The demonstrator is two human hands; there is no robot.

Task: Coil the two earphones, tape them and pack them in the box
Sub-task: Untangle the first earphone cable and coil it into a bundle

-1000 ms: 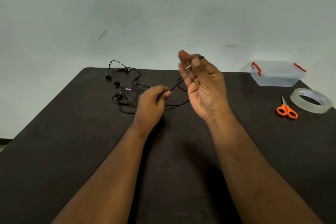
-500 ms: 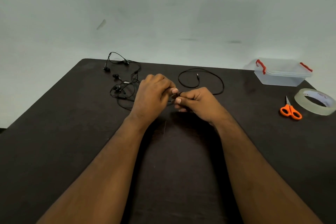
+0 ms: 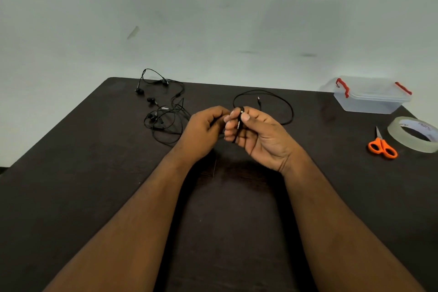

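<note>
Two black earphones lie tangled on the dark table point(image 3: 71, 173); their buds and loose cable point(image 3: 163, 114) sit at the back left. One cable loop point(image 3: 284, 106) with a free plug end lies behind my hands. My right hand point(image 3: 258, 135), palm up, pinches a plug and a piece of cable between thumb and fingers. My left hand point(image 3: 203, 130) is curled round the same cable right beside it. The clear box point(image 3: 372, 99) with red latches stands closed at the back right. A roll of clear tape point(image 3: 414, 135) lies at the right edge.
Orange-handled scissors point(image 3: 381, 147) lie just left of the tape roll. A pale wall rises behind the table's far edge.
My right hand dropped from its raised position to meet the left hand, then turned palm up with the plug pinched. A cable loop now lies on the table behind my hands.
</note>
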